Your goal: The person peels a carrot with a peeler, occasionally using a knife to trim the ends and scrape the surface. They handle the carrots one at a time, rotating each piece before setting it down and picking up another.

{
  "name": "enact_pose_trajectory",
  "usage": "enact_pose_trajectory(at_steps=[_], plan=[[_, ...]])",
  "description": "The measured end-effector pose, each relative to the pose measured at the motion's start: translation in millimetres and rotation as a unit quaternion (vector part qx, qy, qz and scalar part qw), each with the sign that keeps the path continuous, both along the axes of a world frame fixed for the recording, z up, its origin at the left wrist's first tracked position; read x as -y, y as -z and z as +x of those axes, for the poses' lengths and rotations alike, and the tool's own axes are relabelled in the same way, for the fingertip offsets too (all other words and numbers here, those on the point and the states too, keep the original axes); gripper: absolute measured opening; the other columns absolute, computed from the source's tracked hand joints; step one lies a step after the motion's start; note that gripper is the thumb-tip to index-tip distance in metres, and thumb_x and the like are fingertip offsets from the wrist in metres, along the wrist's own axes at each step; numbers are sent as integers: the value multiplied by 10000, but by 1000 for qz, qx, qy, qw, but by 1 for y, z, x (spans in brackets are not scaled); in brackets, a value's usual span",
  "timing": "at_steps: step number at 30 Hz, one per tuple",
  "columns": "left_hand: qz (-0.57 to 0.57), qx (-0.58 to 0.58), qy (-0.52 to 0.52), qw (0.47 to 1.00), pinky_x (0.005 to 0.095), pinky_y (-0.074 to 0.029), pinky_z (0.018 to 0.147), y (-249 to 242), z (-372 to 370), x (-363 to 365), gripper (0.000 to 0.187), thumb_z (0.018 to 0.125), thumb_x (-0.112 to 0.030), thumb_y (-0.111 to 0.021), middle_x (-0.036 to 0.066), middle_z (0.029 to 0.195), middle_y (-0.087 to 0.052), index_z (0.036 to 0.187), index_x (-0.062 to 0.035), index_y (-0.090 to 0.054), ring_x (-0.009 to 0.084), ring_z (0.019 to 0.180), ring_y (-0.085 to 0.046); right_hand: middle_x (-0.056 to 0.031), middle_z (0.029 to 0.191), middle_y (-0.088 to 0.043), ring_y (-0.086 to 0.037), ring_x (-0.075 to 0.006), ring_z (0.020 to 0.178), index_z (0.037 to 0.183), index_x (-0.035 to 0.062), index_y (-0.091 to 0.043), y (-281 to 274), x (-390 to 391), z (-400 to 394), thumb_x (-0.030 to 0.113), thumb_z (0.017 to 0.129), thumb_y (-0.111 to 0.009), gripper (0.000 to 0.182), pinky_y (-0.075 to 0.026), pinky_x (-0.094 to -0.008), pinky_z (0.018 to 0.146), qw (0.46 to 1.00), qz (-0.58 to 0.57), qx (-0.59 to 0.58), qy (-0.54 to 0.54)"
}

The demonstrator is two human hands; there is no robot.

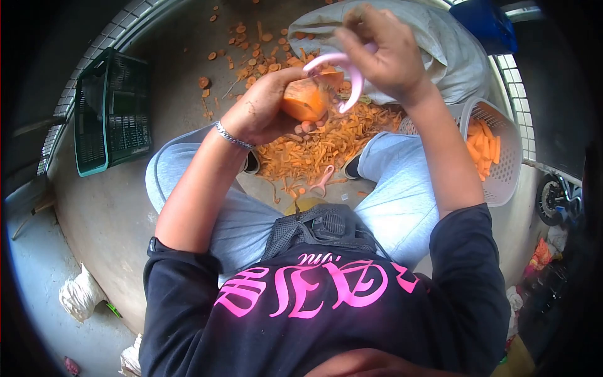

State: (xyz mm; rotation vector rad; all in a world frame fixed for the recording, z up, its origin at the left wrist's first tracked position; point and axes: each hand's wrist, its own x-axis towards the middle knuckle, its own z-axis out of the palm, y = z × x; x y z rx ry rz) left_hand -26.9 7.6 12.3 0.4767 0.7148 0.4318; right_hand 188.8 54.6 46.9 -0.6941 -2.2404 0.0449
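My left hand point(267, 103) is wrapped round a thick orange carrot point(303, 100), its end pointing up and to the right. In my right hand point(389, 53) is a pink peeler point(355, 78), held by the handle just right of the carrot. The peeler's blade side faces the carrot, and a strip of peel hangs near it; whether the blade touches is too blurred to tell. Beneath both hands a heap of carrot peelings point(333, 138) covers the floor between my feet. A second pink peeler point(323, 180) lies at the near edge of this heap.
To the right stands a pale perforated basket point(507, 147) with peeled carrots point(482, 147) in it. A large whitish sack point(440, 38) lies beyond my right hand. At the left is a dark green crate point(113, 113). Round carrot slices point(251, 63) are scattered on the floor ahead.
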Motion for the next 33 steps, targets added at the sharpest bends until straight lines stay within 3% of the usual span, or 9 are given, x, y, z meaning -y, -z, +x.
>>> enact_pose_trajectory(at_steps=[3, 7, 8, 14, 17, 20, 23, 25, 33], plan=[[18, -14, 25, 999, 247, -438, 464, 1, -5, -6, 480, 991, -408, -372, 151, 747, -608, 1081, 31, -544, 165, 536, -549, -95, 627, -549, -543, -271, 526, 890, -6, -549, -4, -5, 10, 54, 803, -632, 135, -426, -317, 512, 992, -34, -23, 116], [11, 2, 19, 1000, 229, -447, 452, -3, 1, -3, 460, 995, -396, -400, 173, 750, -624, 1099, 30, -540, 174, 517, -574, -50, 612, -525, -489, -115, 529, 898, 5, -535, -5, -6, 21, 72, 872, -599, 97, -394, -262, 510, 932, -295, -139, 158], [-5, -5, 10, 1000, 243, -492, 468, -5, 1, -4, 455, 997, -378, -407, 201, 803, -642, 1141, 37, -525, 193, 552, -615, -37, 598, -517, -457, -68, 535, 900, 7, -531, 0, -3, 15, 81, 893, -579, 88, -371, -248, 496, 928, -296, -194, 115], [-32, -18, 8, 999, 285, -560, 508, -15, 8, -6, 427, 1005, -317, -373, 206, 903, -647, 1220, 29, -501, 211, 644, -657, -41, 563, -533, -477, -105, 485, 894, -2, -563, -11, 17, 9, 102, 842, -628, 133, -370, -263, 480, 956, -260, -110, 74], [22, -15, -30, 999, 256, -510, 491, -5, 12, -3, 421, 992, -356, -398, 169, 897, -654, 1148, 5, -547, 200, 632, -637, -49, 563, -530, -491, -120, 491, 897, -4, -580, -9, 18, 7, 94, 828, -636, 132, -371, -272, 479, 979, -183, -86, 38], [57, -33, -9, 998, 243, -506, 482, -11, 15, -1, 418, 1000, -299, -343, 141, 998, -632, 1233, 5, -511, 182, 716, -637, -58, 579, -538, -506, -128, 505, 903, -3, -585, -9, 16, 6, 90, 822, -640, 135, -372, -277, 482, 997, -63, -47, 7], [49, -45, -18, 998, 234, -464, 474, -15, 19, 1, 421, 997, -294, -346, 128, 980, -627, 1237, 7, -517, 163, 661, -598, -57, 619, -554, -507, -151, 546, 896, 17, -586, -14, 16, 2, 119, 818, -656, 146, -386, -288, 546, 1000, -5, -15, 6], [49, -47, -18, 998, 238, -450, 472, -13, 20, 1, 420, 996, -291, -347, 129, 976, -624, 1232, 7, -525, 159, 645, -585, -46, 657, -555, -504, -199, 614, 868, 58, -611, -13, 23, 0, 166, 800, -688, 149, -410, -312, 668, 998, -42, 2, 52], [60, -67, -7, 996, 247, -437, 467, -20, 20, 7, 420, 992, -317, -375, 150, 867, -637, 1187, 12, -550, 167, 605, -585, -24, 635, -547, -504, -189, 618, 914, 48, -622, -7, 18, 5, 173, 799, -697, 185, -407, -308, 671, 995, -83, 7, 59]])
